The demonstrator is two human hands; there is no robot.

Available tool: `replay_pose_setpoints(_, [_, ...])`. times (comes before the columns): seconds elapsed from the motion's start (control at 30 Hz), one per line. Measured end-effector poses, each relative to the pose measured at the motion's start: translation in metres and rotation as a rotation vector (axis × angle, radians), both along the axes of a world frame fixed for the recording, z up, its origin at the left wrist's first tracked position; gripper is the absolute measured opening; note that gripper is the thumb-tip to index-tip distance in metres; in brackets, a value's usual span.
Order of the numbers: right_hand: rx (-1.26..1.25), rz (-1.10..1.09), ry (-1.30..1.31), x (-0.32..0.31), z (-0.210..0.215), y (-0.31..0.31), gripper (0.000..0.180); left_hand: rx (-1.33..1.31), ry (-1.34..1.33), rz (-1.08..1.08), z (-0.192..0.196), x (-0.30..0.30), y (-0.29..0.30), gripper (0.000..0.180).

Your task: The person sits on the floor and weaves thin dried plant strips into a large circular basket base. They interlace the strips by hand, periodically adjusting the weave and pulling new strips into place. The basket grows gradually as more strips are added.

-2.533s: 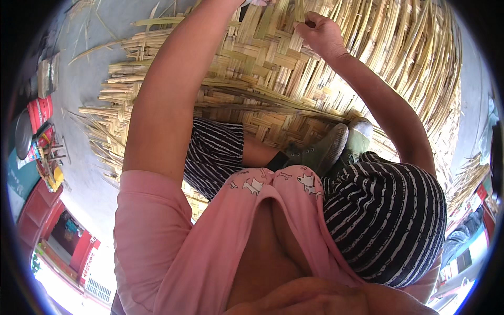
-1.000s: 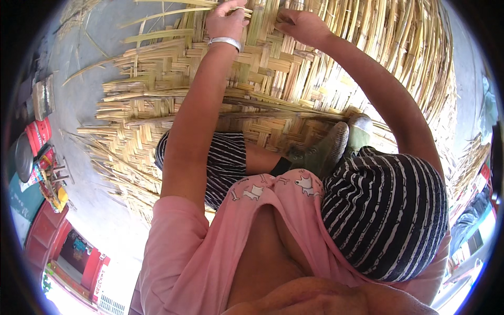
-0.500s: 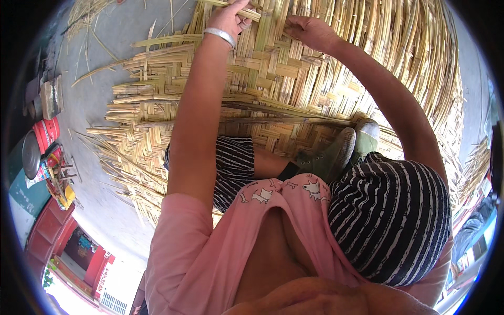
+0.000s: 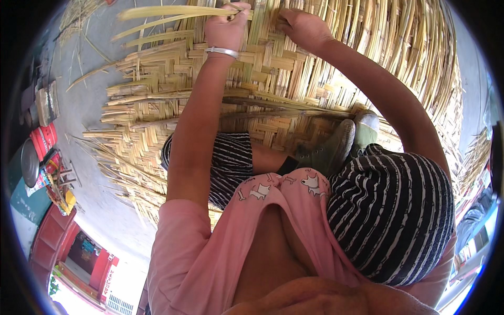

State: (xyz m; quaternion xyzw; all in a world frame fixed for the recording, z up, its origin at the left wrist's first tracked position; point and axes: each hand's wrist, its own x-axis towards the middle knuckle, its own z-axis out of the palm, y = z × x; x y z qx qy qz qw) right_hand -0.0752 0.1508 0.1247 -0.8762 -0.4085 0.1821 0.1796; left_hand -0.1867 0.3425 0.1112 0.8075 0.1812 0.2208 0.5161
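Observation:
A big woven mat of flat bamboo strips (image 4: 294, 73) lies on the grey ground in front of me. My left hand (image 4: 227, 29), with a silver bangle at the wrist, is closed on a long loose bamboo strip (image 4: 168, 13) that sticks out to the left at the mat's far part. My right hand (image 4: 300, 27) presses its fingers down on the weave just to the right of it. My knees in striped shorts and a dark green shoe (image 4: 328, 149) rest on the mat.
Loose strip ends (image 4: 121, 163) fan out from the mat's left edge onto the concrete floor (image 4: 84, 105). Red buckets (image 4: 43, 140), a metal lid and small tools sit at the far left. More bamboo bundles (image 4: 475, 152) lie at the right.
My left arm has stretched forward to the mat's far part and taken hold of a loose strip. My right hand stayed on the weave, and the view shifted slightly.

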Motion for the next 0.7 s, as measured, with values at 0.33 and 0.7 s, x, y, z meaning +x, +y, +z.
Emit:
replay_pose_setpoints(0.33, [0.053, -0.171, 0.396, 0.02, 0.019, 0.018, 0.027, -0.109, 0.146, 0.118, -0.033, -0.009, 0.03, 0.023])
replay_pose_setpoints(0.7, [-0.12, -0.347, 0.55, 0.022, 0.027, 0.042, 0.038, -0.477, 0.217, 0.233, -0.023, -0.014, 0.02, 0.023])
